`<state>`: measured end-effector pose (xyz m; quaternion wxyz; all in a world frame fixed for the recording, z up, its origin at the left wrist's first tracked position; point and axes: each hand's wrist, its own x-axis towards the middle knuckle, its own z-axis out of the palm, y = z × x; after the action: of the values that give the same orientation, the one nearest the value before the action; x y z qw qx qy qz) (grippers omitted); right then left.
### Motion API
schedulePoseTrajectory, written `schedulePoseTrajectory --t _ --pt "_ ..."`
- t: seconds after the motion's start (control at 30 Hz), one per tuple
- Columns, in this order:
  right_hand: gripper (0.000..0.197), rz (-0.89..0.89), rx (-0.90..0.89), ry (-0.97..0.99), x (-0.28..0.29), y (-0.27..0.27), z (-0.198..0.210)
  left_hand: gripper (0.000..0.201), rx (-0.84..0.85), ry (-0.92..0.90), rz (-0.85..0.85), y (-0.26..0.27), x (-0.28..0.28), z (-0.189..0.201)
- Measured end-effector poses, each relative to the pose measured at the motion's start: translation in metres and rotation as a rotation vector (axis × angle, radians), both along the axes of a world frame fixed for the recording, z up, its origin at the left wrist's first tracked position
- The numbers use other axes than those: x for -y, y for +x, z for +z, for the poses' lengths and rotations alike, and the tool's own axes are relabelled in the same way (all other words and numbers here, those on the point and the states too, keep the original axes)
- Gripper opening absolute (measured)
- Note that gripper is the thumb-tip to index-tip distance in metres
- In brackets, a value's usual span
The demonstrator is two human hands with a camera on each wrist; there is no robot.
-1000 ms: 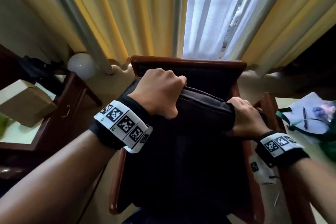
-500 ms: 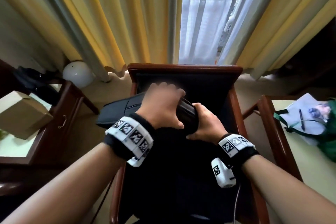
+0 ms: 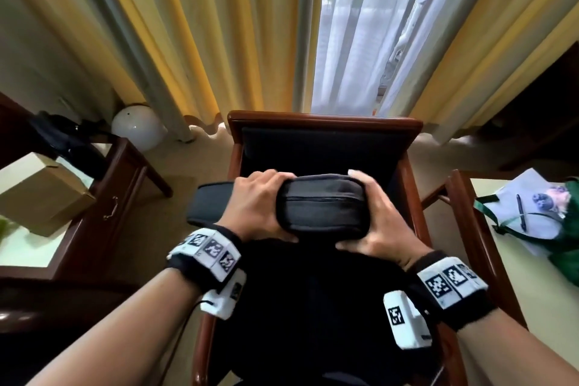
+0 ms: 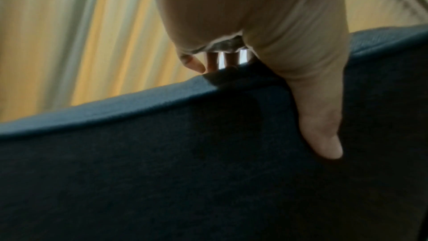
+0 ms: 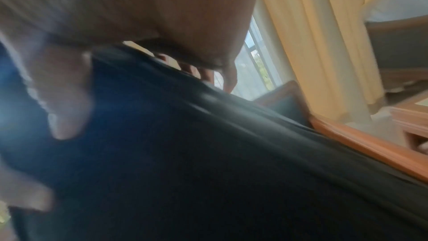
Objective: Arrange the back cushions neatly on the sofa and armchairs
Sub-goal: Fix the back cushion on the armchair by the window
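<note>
My left hand (image 3: pixel 257 207) and right hand (image 3: pixel 380 222) both grasp the top edge of the dark back cushion (image 3: pixel 322 205), one at each end, fingers curled over the far side and thumbs on the near face. The cushion stands upright over the seat of the wooden armchair (image 3: pixel 324 122), just in front of its backrest. A table (image 3: pixel 513 285) with papers stands to my right.

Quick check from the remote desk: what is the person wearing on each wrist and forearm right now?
Both forearms are bare, no sleeves. The left wrist and right wrist each carry a black band faced with white tiles printed with black square codes. A white boxy camera unit bearing a code hangs under each band; a thin dark cable leaves the left one.
</note>
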<state>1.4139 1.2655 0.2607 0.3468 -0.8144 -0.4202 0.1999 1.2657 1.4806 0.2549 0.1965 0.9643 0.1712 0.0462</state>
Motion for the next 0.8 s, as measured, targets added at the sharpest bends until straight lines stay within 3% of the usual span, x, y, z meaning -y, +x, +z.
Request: schedulePoseTrajectory --t 0.07,0.17,0.23,0.33,0.53,0.7,0.8 --pt "0.124 0.034 0.088 -0.084 -0.006 -0.002 0.033 0.109 0.024 -0.009 -0.01 0.019 0.014 0.004" --pt "0.121 0.018 0.319 -0.591 -0.015 -0.004 0.072 0.109 0.04 -0.063 0.017 0.033 0.022 0.007" --pt "0.113 -0.031 0.474 -0.773 -0.022 -0.017 0.082 0.108 0.054 -0.054 0.009 0.034 0.025 0.007" --pt "0.1 0.026 0.65 -0.786 -0.037 -0.041 0.074 0.107 0.058 -0.006 -0.009 0.03 0.036 0.0" --pt "0.086 0.038 0.601 -0.758 -0.035 -0.043 0.064 0.114 0.029 -0.085 -0.07 0.003 0.025 -0.015" --pt "0.088 -0.004 0.56 -0.718 0.004 -0.029 0.053 0.126 -0.096 0.024 -0.048 -0.029 -0.021 -0.034" --pt "0.085 -0.071 0.566 -0.659 0.027 -0.024 0.035 0.123 -0.147 0.062 -0.056 -0.04 -0.037 -0.042"
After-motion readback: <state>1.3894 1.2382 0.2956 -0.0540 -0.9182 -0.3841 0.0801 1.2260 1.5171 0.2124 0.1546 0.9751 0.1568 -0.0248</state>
